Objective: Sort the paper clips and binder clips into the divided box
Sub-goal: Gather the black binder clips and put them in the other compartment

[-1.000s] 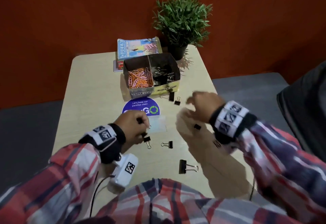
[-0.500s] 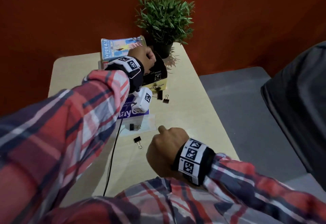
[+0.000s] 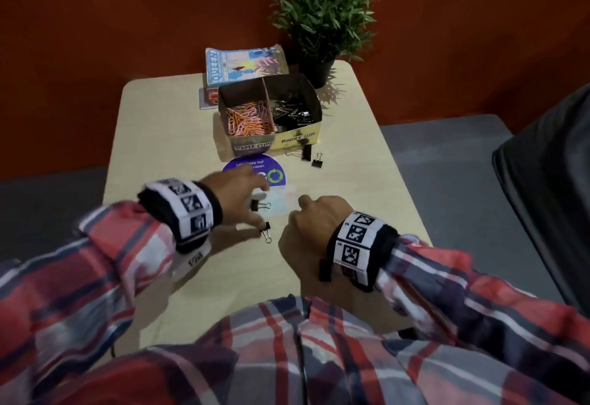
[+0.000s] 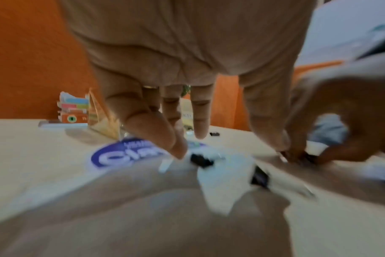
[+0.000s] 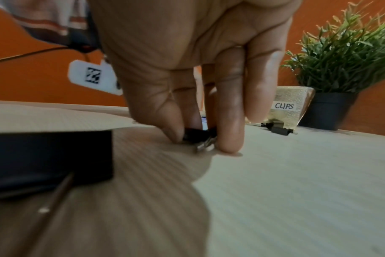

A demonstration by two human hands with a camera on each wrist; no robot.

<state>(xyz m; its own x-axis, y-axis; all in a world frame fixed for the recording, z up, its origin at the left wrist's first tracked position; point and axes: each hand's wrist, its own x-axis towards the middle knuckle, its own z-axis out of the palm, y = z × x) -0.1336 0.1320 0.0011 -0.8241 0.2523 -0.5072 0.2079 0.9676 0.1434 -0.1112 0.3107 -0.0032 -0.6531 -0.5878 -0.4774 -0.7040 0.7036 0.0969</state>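
**Both hands down among the loose binder clips**

The right hand (image 5: 193,57) had its thumb and fingertips (image 5: 230,139) pinched around a small black binder clip with silver wire handles (image 5: 197,134), which lay on the pale wood-grain tabletop (image 3: 159,136). In the head view this clip was hidden beneath the curled hand.

The left hand (image 3: 238,192) reached over the table with its fingers spread and pointing down, holding nothing. Its fingertips were just beside two more small black binder clips, one nearer the box (image 3: 255,205) and one nearer the person (image 3: 266,229). The wrist view was too blurred to tell whether a finger touched either.

The open cardboard divided box (image 3: 295,139) stood at the far middle of the table. Its left compartment, labelled PAPER CLIPS, held a heap of orange and pink paper clips (image 3: 247,119); its right compartment, labelled BINDER CLIPS, held a pile of black binder clips (image 3: 292,111). Two further black binder clips (image 3: 311,157) lay on the table just in front of the box's right half.

A round purple sticker (image 3: 255,168) sat between the box and the hands. Behind the box were a stack of colourful books (image 3: 242,64) and a green potted plant (image 3: 322,12).
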